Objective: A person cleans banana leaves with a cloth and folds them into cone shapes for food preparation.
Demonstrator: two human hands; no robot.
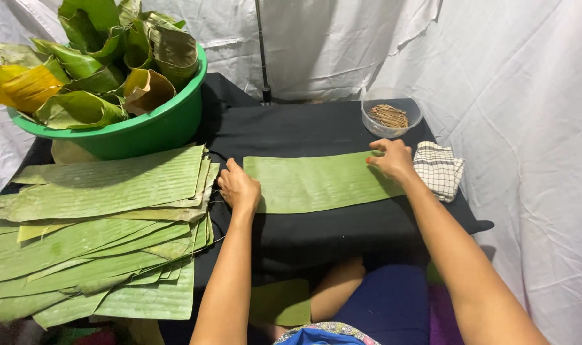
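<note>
A rectangular green banana leaf sheet [316, 182] lies flat on the black cloth of the table [316, 131]. My left hand [238, 186] rests on its left end, fingers bent, touching the leaf's edge. My right hand [391, 158] presses on the leaf's right upper corner with the fingers curled on it. Both hands are on the same sheet, one at each end.
A thick stack of cut banana leaf sheets [99, 230] covers the left side. Behind it stands a green basin [156, 131] full of folded leaves. A clear bowl of thin sticks [390, 114] and a checked cloth [438, 168] lie at the right. White fabric surrounds the table.
</note>
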